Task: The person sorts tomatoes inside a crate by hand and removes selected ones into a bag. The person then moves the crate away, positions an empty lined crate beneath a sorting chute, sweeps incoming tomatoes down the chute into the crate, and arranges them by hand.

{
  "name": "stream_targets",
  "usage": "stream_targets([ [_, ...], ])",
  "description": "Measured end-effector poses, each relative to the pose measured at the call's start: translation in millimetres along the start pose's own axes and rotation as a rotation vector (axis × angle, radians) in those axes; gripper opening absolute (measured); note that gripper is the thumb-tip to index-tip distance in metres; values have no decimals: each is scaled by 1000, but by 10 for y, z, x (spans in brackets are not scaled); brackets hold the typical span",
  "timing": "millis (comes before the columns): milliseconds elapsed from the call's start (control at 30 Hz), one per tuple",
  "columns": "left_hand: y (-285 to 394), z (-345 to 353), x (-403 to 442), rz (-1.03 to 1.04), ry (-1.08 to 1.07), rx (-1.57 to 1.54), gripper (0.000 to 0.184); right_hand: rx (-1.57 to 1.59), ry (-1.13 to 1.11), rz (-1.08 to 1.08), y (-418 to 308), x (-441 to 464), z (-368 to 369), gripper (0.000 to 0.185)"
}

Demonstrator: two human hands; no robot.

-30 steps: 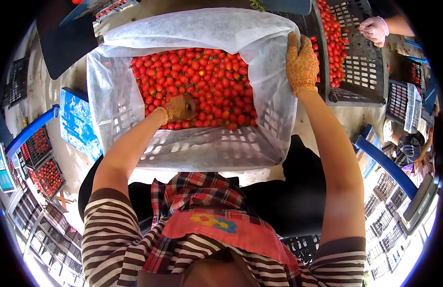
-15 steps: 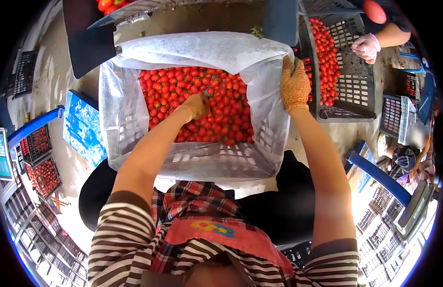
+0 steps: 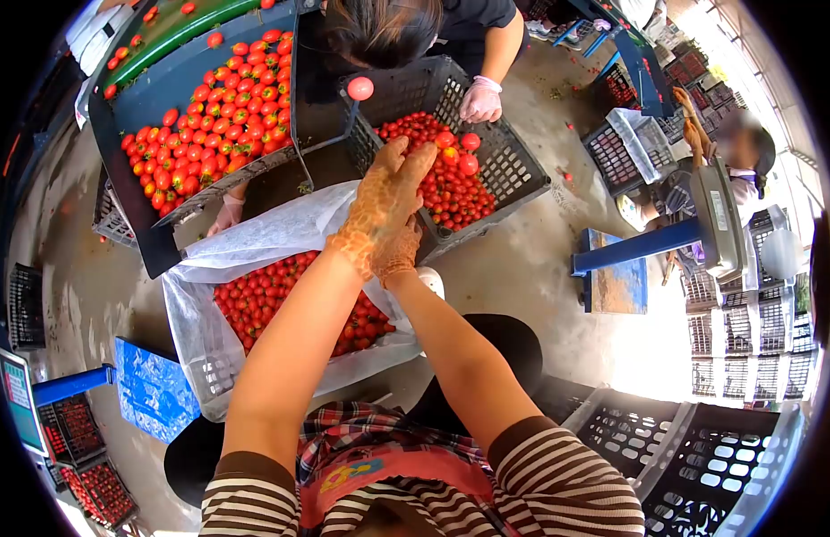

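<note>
My left hand, in an orange patterned glove, reaches over the near edge of a black crate with its fingers stretched out. Just past its fingertips are a few larger-looking red tomatoes; whether they are in the air or on the pile I cannot tell. Small red tomatoes fill part of that crate. My right hand, gloved alike, is below the left near the crate's corner, its fingers partly hidden. Under my forearms stands a crate with a white liner, holding many cherry tomatoes.
A dark sorting tray with tomatoes is at upper left. A co-worker's gloved hand is at the black crate's far side. A blue-armed scale stands right, with crates at lower right and a blue platform left.
My left hand has left the tomatoes in the lined crate and moved right to the black crate. My right hand has left the liner's rim. The view has turned right.
</note>
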State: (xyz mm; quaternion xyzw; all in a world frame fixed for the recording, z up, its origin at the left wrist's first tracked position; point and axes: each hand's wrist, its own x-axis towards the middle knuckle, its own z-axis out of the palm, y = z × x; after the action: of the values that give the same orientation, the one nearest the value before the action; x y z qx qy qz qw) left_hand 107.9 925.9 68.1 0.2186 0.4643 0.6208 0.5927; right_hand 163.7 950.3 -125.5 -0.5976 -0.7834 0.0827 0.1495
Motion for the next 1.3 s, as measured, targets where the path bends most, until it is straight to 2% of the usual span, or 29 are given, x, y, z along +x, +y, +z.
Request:
stream_targets([
  [33, -97, -131, -158, 99, -35, 90, 55, -90, -66, -50, 12, -60, -6, 64],
  [67, -201, -312, -304, 200, -70, 187, 55, 73, -96, -78, 36, -71, -40, 56],
  [100, -360, -648, -382, 149, -181, 170, 50, 78, -92, -78, 14, -104, -93, 56],
  [167, -606, -1186, -638, 3, -165, 182, 40, 434, 168, 1, -163, -190, -202, 45],
  [200, -627, -1373, -802, -80, -29, 206, 35, 607, 239, -29, -217, -125, -272, 39],
  [233, -628, -1532, -973, -58, 77, 181, 31, 677, 380, -78, -320, -18, -373, 35],
  [300, -635, -1836, -1240, -5, 216, 150, 26, 948, 499, -179, -627, 222, -838, 35],
  [367, -647, -2083, -1400, 49, 366, 164, 25, 800, 588, -267, -916, 483, -1349, 42],
  [433, -585, -2179, -1445, 119, 419, 159, 24, 472, 783, -373, -1087, 885, -1555, 50],
  [500, -501, -2231, -1437, 189, 409, 114, 22, 499, 363, -273, -1192, 1172, -1664, 42],
  [567, -408, -2251, -1368, 228, 448, 125, 21, 419, 188, -279, -1098, 1450, -1506, 32],
  [633, -361, -2314, -1279, 421, 445, 147, 20, 372, 271, -381, -1008, 1356, -1466, 26],
  [700, -216, -2318, -1179, 448, 491, 164, 18, 154, 330, -410, -843, 1145, -1420, 23],
  [767, -74, -2369, -1037, 654, 660, 372, 11, -9, 190, -441, -572, 997, -1368, 24],
  [800, 31, -2434, -990, 694, 751, 642, 14, -6, 184, -452, -569, 872, -1381, 24],
  [833, 112, -2473, -939, 688, 765, 647, 14, -41, 110, -396, -581, 724, -1427, 23],
  [900, 281, -2516, -793, 934, 764, 1003, 16, -66, 35, -349, -569, 625, -1355, 22],
  [967, 345, -2587, -647, 881, 744, 1007, 20, -164, 88, -429, -407, 623, -1192, 27],
  [1033, 343, -2687, -439, 902, 852, 1293, 29, -167, 116, -464, -421, 611, -1183, 28],
  [1067, 365, -2718, -339, 941, 884, 1313, 35, -198, 146, -504, -406, 609, -1168, 29],
  [1133, 393, -2755, -130, 972, 891, 1313, 50, -249, 108, -505, -380, 570, -1153, 34],
  [1167, 372, -2744, -49, 970, 879, 1313, 50, -274, 88, -507, -367, 551, -1144, 36],
  [1233, 337, -2718, 60, 803, 887, 1531, 52, -142, -121, -388, -324, 531, -1056, 44],
  [1300, 244, -2696, 85, 868, 863, 1567, 47, -156, -173, -366, -330, 534, -1038, 46],
])
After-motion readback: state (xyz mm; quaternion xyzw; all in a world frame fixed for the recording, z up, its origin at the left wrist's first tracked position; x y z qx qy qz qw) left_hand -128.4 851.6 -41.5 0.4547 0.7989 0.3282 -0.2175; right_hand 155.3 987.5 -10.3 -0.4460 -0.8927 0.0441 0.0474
